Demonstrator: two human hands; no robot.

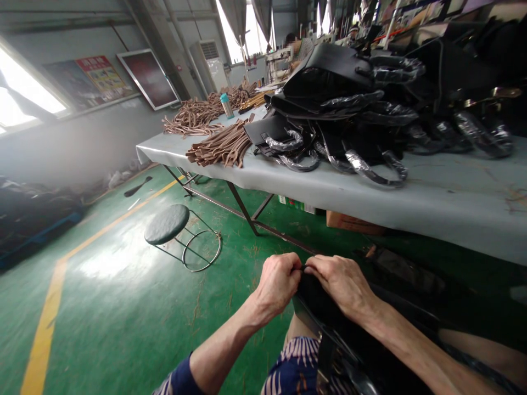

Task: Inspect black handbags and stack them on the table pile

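A black leather bag rests on my lap at the lower centre. My left hand is closed in a pinch on the bag's upper edge. My right hand is closed on the same edge right beside it, the fingertips of both hands almost touching. What exactly lies between the fingertips is too small to make out. Both forearms reach in from the bottom of the view.
A long grey-covered table stands ahead, with a heap of black bags with wrapped handles, brown leather straps and a teal bottle. A round stool stands on the green floor. A person sits far back.
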